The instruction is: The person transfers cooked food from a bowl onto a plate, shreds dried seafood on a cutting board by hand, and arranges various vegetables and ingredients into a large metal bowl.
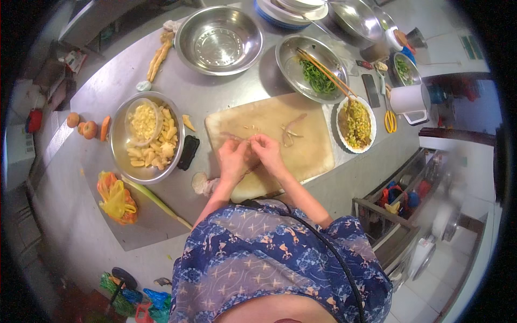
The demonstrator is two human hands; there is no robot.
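Observation:
Over the near-left half of a worn cutting board [266, 181], my left hand [233, 157] and my right hand [266, 151] meet with bent fingers. Both pinch a thin purplish pod [249, 155], mostly hidden by my fingers. Another purplish strip [232, 135] lies just beyond my left hand. A few small pale pieces [252, 127] are scattered past my fingertips. Towards the board's right lie a longer purplish pod [294, 123] and some pale, thin strips [287, 139].
Left stands a steel bowl [117, 161] of pale peeled pieces, beside a black object [188, 152]. A plate of chopped food [355, 125] and a basin [282, 76] with greens and chopsticks [323, 70] stand right, near yellow-handled scissors [390, 121]. Behind is another basin [218, 40].

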